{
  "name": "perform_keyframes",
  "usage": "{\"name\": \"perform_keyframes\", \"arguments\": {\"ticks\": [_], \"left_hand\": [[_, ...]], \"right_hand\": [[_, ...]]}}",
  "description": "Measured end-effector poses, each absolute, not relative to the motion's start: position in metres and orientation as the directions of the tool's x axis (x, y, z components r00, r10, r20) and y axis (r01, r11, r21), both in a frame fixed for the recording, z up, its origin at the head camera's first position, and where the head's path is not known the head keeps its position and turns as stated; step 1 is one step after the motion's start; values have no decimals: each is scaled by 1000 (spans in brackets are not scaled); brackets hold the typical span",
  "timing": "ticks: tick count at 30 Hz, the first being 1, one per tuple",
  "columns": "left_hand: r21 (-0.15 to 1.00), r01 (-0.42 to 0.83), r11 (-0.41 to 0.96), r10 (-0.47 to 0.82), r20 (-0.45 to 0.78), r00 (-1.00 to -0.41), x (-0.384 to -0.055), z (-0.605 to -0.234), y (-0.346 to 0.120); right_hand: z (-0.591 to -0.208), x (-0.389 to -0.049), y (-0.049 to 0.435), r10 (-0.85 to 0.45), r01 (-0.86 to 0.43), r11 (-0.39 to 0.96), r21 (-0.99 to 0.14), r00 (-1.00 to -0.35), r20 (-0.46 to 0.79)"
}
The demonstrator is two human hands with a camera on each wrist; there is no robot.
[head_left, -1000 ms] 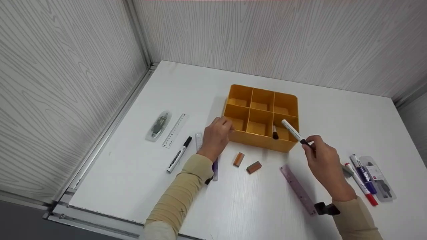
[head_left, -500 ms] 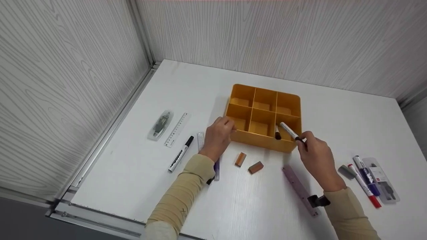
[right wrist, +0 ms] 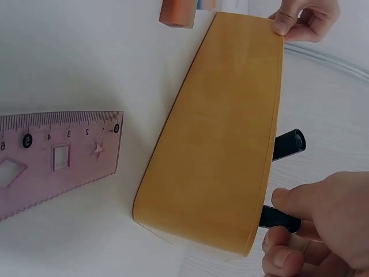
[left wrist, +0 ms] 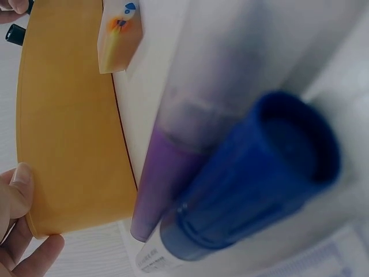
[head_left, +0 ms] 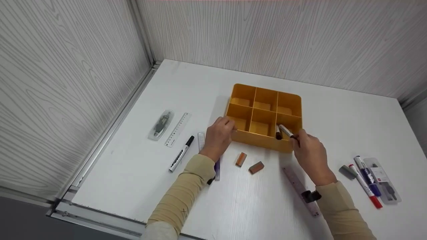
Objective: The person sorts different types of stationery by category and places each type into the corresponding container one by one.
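A yellow-orange box (head_left: 260,141) with several compartments stands mid-table. My left hand (head_left: 218,135) holds its front-left corner, thumb and fingers over the rim in the left wrist view. At the front-right compartment, my right hand (head_left: 310,153) pinches the black cap (right wrist: 279,219) of a whiteboard marker (head_left: 286,130). Its white barrel slants down into that compartment. Another black-capped marker (head_left: 278,132) leans in the same compartment, its cap (right wrist: 289,144) jutting over the front rim. A pink ruler (head_left: 300,191) lies below my right wrist.
Two erasers (head_left: 256,167) lie before the box. Leftward are a black-capped marker (head_left: 181,153), a clear ruler (head_left: 177,130) and a cased correction tape-like item (head_left: 161,125). A blue-capped marker (left wrist: 230,184) lies under my left wrist. Rightward are a grey eraser (head_left: 348,172), markers (head_left: 363,185) and a clear case (head_left: 382,180).
My right hand has moved left and toward the box, bringing the marker's white end down into the front-right compartment. The left hand stays at the box's corner.
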State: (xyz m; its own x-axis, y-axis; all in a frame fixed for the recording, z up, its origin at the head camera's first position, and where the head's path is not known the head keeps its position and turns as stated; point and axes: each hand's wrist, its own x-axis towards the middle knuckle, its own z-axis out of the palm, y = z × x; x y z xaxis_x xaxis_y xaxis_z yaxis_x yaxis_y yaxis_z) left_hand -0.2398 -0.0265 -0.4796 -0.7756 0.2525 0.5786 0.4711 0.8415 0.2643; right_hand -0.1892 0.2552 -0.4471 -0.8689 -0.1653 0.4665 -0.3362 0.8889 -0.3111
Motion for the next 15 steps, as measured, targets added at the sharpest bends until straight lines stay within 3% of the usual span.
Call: {"name": "perform_keyframes", "arguments": {"ticks": [15], "left_hand": [[274, 485, 830, 253, 590, -767, -241, -481, -27]], "right_hand": [[-449, -191, 247, -188, -337, 854, -396, -910, 369]]}}
